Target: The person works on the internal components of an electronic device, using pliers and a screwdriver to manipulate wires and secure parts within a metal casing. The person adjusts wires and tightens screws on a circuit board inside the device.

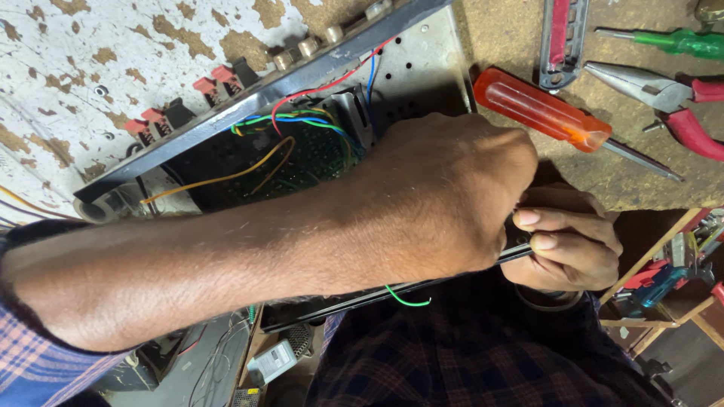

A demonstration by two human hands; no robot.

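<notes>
The left hand (445, 196) lay closed over the open chassis (302, 143), what it held hidden. The right hand (566, 237) pinched a thin tool (516, 252) at the near edge. Wires (302, 120) remained exposed, the orange screwdriver (543, 109) untouched.

Head camera looks steeply down, close over the workbench (513, 30).

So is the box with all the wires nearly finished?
Not nearly, I'd guess. Done: the metal box is open, its coloured wires bare. In hand: the left hand covers its near edge while the right hand pinches a thin metal strip there. Left: a green wire hangs loose, and the orange screwdriver and pliers lie out.
</notes>
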